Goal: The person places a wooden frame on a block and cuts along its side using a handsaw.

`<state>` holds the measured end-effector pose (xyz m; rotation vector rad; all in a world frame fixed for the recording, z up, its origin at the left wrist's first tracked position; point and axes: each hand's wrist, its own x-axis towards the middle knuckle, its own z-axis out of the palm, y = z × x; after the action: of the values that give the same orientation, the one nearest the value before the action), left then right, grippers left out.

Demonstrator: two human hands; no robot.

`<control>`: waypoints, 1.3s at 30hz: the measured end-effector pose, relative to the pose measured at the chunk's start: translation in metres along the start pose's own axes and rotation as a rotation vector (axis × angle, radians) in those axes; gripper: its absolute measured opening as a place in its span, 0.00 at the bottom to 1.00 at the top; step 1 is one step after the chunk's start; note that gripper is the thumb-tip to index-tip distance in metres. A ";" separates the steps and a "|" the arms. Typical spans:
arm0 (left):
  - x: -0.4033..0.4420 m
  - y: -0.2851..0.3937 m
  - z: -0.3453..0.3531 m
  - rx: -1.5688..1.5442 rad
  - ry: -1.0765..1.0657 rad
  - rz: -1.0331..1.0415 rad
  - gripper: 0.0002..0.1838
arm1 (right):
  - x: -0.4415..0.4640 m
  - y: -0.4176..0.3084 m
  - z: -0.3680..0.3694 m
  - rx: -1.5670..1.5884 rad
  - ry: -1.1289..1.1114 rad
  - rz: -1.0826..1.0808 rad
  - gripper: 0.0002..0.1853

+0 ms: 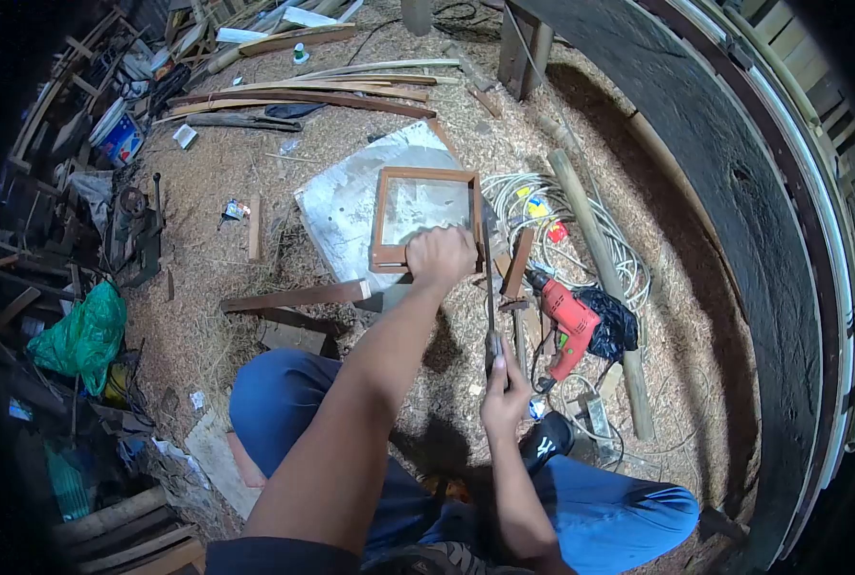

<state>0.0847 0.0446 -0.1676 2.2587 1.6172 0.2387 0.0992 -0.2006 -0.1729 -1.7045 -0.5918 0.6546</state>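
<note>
A brown wooden frame [381, 213] lies on a pale, worn board [336, 206]. My left hand [441, 254] is closed over the frame's near edge, close to its right corner. My right hand [506, 393] is wrapped round the handle of a long, thin tool [490, 307], whose blade runs forward along the frame's right side. The blade's details are too thin to make out. Right of it lie a short wooden piece [518, 263] and a red power drill [569, 321].
Coiled cable [624, 254] and a round pole [585, 220] lie to the right. A wooden bar [293, 299] sits left of the board. Long wooden strips [351, 97] lie beyond it. A green bag [80, 331] is at the left. Shavings cover the ground.
</note>
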 end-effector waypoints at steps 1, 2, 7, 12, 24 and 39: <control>0.000 0.002 0.000 -0.007 0.004 -0.013 0.25 | 0.012 -0.007 0.003 -0.025 -0.011 -0.001 0.20; 0.000 0.002 0.000 -0.009 0.017 -0.017 0.24 | 0.022 -0.006 0.006 -0.053 -0.014 -0.012 0.19; 0.008 0.001 0.002 0.001 0.017 -0.043 0.24 | -0.006 0.019 -0.001 -0.081 0.017 -0.131 0.20; 0.001 0.004 -0.004 0.012 -0.043 -0.038 0.24 | 0.026 -0.004 0.009 -0.056 0.008 -0.025 0.19; 0.003 0.000 0.005 0.037 0.013 -0.029 0.26 | 0.036 -0.017 0.008 -0.021 -0.009 0.014 0.19; 0.006 0.000 0.006 0.026 0.070 -0.018 0.26 | 0.006 -0.010 0.001 -0.025 -0.012 -0.050 0.19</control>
<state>0.0891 0.0492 -0.1732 2.2777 1.6843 0.2970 0.1019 -0.1936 -0.1638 -1.7046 -0.6510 0.6247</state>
